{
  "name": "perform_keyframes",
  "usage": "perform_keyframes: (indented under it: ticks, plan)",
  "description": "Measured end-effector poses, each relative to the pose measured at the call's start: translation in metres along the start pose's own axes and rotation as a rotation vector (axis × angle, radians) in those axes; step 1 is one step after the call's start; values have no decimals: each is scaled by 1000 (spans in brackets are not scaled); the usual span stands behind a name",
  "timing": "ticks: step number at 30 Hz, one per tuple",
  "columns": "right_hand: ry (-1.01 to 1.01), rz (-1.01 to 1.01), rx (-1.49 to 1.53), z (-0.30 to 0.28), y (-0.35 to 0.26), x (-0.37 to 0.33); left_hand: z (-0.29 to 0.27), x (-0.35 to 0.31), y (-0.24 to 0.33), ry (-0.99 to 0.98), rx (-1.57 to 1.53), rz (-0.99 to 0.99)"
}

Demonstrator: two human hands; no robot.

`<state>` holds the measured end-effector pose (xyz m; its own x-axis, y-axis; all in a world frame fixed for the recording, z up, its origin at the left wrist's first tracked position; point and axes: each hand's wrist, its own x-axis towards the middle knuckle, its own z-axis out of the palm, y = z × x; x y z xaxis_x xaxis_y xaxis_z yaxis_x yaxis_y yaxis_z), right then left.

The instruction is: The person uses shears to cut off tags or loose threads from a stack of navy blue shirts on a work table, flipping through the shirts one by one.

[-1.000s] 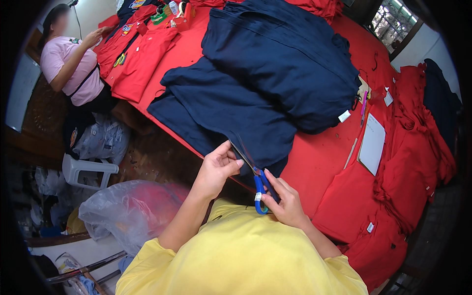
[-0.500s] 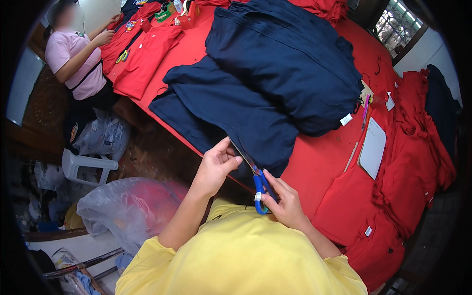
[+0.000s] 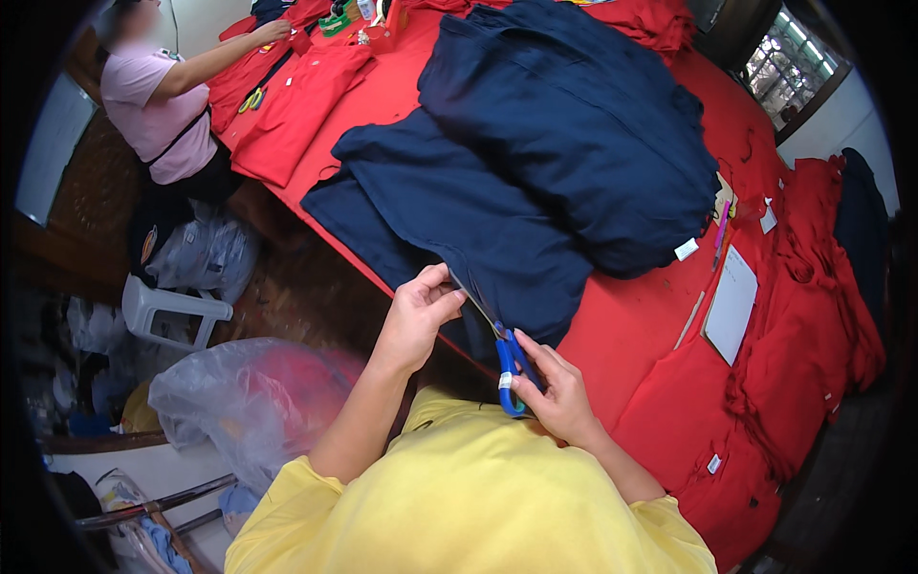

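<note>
Within right grip (image 3: 560, 394), scissors (image 3: 507, 368), cloth (image 3: 502, 225) beyond

The head view looks from above the wearer's eyes, through the left of two side-by-side fisheye lenses, forward and steeply down. Closest to it is the wearer's yellow T-shirt (image 3: 469, 497), spread across the lower edge. Just beyond, near the middle, come the left hand (image 3: 418, 311), the right hand (image 3: 557, 392) and the blue-handled scissors (image 3: 508, 368). The wide angle also takes in the red tabletop (image 3: 620, 325), slanting across, with a co-worker (image 3: 158, 115) far at upper left and a window (image 3: 789, 72) far at upper right.
</note>
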<state>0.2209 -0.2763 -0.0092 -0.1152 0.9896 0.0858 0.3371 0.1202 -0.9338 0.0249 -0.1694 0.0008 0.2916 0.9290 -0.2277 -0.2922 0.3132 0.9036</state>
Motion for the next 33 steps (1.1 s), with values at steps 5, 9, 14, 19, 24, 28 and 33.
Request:
perform_keyframes:
  ticks: [5, 9, 14, 19, 24, 28, 33]
  plan:
    - [17, -43, -106, 2, 0, 2, 2, 1, -3, 28, -87, 17]
    - [36, -62, -187, 4, 1, -1, -4, 2, -9, 28, -63, -12]
    - [72, -71, -180, 6, -1, 1, 6, 0, -10, 49, -49, 12]
    - [63, -45, -182, 5, -5, -1, 7, 2, -13, 59, -63, 26]
    - [49, -29, -143, 5, -2, -6, 5, 0, -14, 62, -60, 21]
    - [0, 121, -29, 2, -6, -7, 4, -2, -13, 61, -57, 10]
    - [3, 49, -48, 1, -15, 4, 3, -4, -11, 3, -37, 15]
